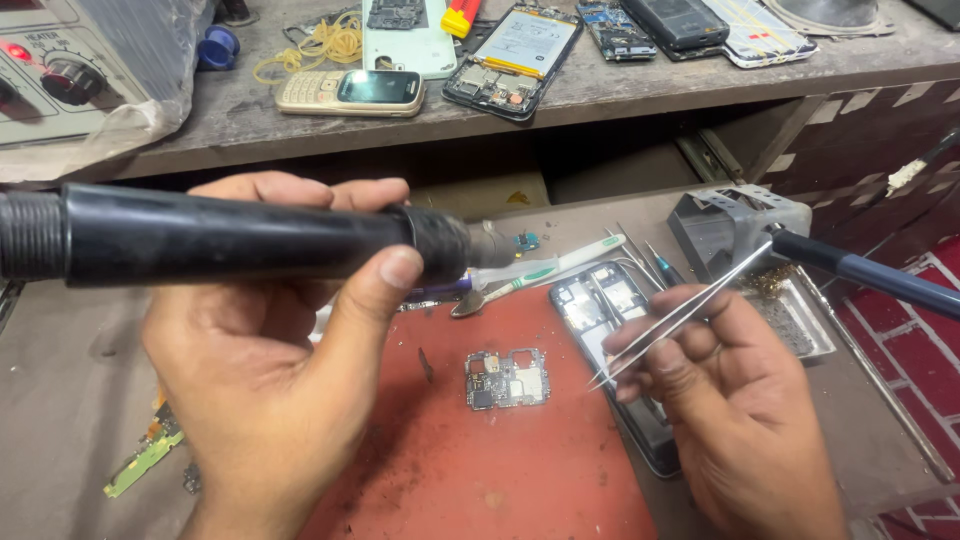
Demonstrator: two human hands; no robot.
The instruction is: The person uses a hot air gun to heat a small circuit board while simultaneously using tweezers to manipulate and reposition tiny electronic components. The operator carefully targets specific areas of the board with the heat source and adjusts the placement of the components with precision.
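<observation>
Black and chunky, the hot-air tool handle [230, 238] lies nearly level across the left half of the view, its long axis running left to right with the metal nozzle end pointing right, toward the middle of the bench. The left hand [265, 370] is wrapped tight round it, thumb pressed on the front near the collar.

Below the nozzle there's a red work mat [480, 470], and on it sits a small bare circuit board [507, 378], lying flat, just apart from both hands.

Further right, the right hand [735, 410] pinches a pair of silver tweezers [680, 315], fingers closed on them. They slant from upper right down to lower left, tips close together and pointing at the board, hanging just off its right edge. Under that hand lies an opened phone [605, 300], back off.

On the upper shelf there's a beige keypad phone [350, 92] and another opened phone [510, 60] with a pale rectangular label on its battery. At far right, a grey soldering iron stand [735, 225] holds a blue-handled iron [870, 275].
</observation>
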